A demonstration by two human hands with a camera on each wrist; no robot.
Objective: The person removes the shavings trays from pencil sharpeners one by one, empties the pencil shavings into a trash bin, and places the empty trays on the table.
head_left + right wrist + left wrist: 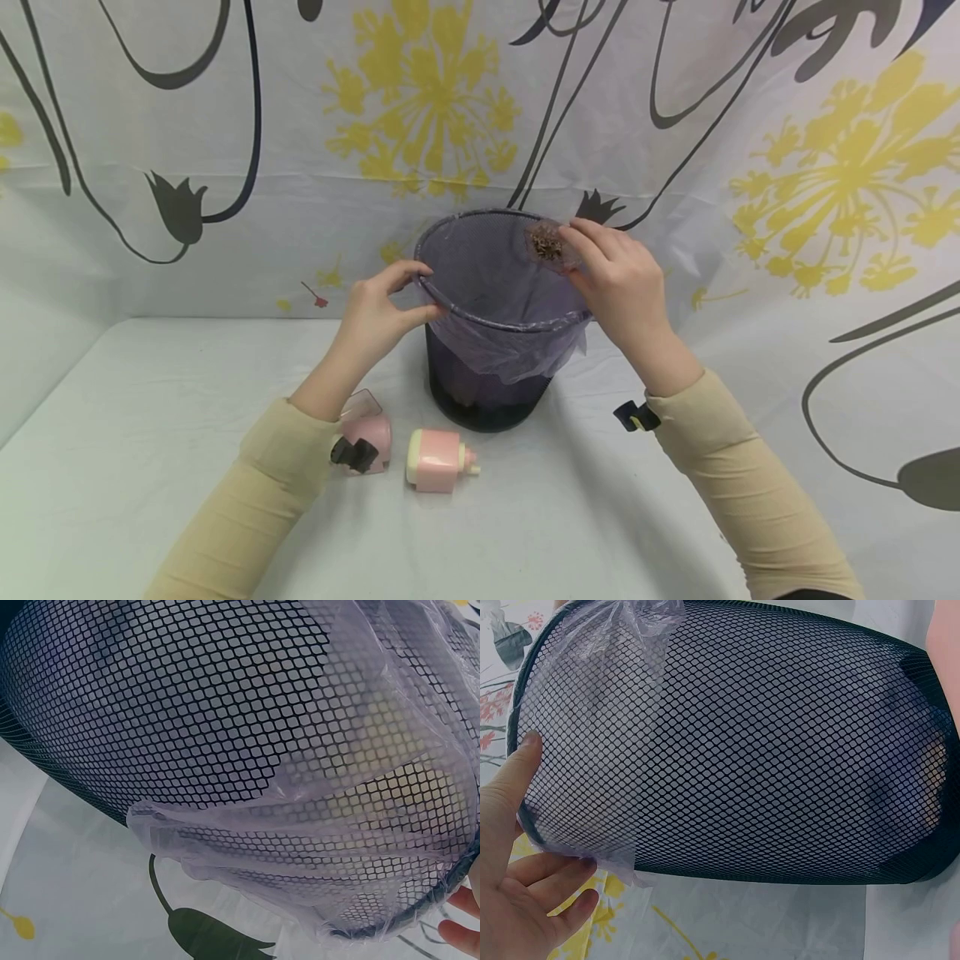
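Observation:
A black mesh wastebasket (480, 400), lined with a thin purple plastic bag (502, 354), stands upright against the patterned backdrop. My left hand (382, 308) grips its left rim between thumb and fingers; the left wrist view shows the thumb (526, 761) against the mesh. Over the right side of the opening, my right hand (618, 271) pinches a small clear pinkish tray (557, 260) holding brown pencil shavings (547, 244). In the right wrist view only some fingertips (459, 934) show beside the rim, and the tray is out of sight.
A pink and cream pencil sharpener body (437, 461) lies on the white table (540, 517) in front of the wastebasket. Left of it, partly behind the left wrist, is a pink part (372, 433) with a clear piece (362, 404). The printed backdrop (285, 133) rises close behind.

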